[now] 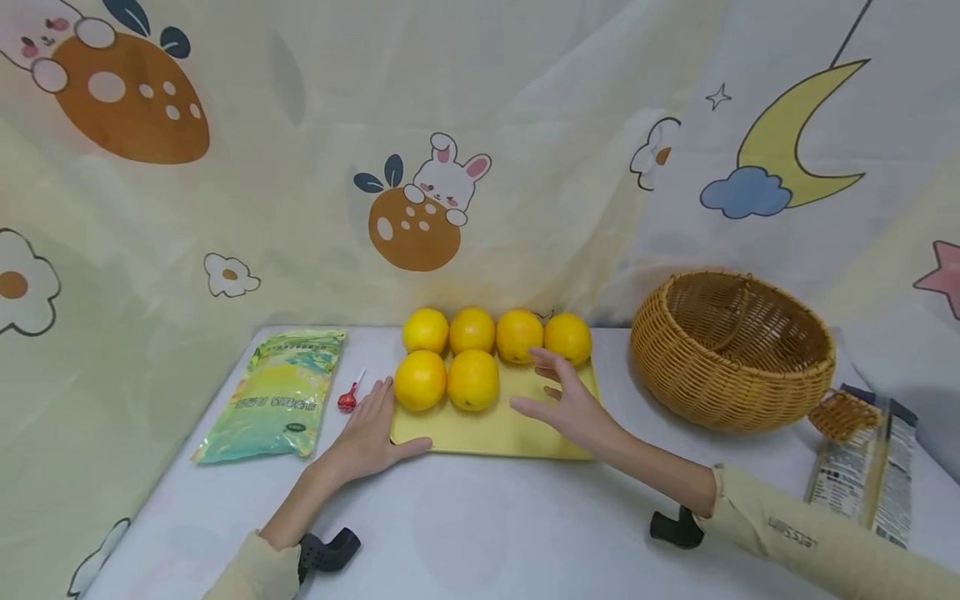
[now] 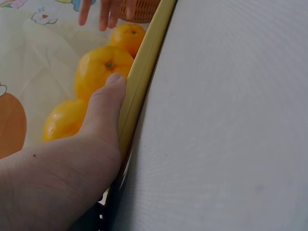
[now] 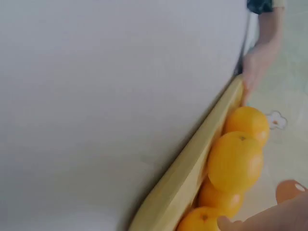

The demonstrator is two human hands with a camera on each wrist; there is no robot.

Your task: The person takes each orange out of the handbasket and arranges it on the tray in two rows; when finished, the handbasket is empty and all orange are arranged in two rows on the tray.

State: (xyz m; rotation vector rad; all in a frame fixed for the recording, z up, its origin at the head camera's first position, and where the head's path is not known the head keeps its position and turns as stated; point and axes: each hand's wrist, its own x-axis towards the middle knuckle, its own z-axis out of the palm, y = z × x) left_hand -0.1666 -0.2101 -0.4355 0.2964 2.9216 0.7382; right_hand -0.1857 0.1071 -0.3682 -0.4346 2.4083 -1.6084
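On a yellow tray [image 1: 525, 437] sit several oranges [image 1: 473, 380]: a back row along the far edge and two in front at the left. My left hand [image 1: 369, 435] rests against the tray's left side, fingers extended along it, thumb over the front corner. The left wrist view has that thumb [image 2: 103, 108] lying along the tray rim [image 2: 137, 89]. Over the tray's right part, my right hand [image 1: 568, 404] hovers with fingers spread and loosely bent, holding nothing, near the rightmost orange [image 1: 567, 337]. Only part of the right hand [image 3: 276, 216] enters the right wrist view.
A wicker basket [image 1: 720, 367] stands right of the tray, with a small wicker piece [image 1: 843, 415] and a printed packet [image 1: 862, 475] beside it. On the left lie a green-yellow bag [image 1: 277, 396] and a red lollipop [image 1: 347, 400]. A patterned cloth [image 1: 540, 208] hangs behind.
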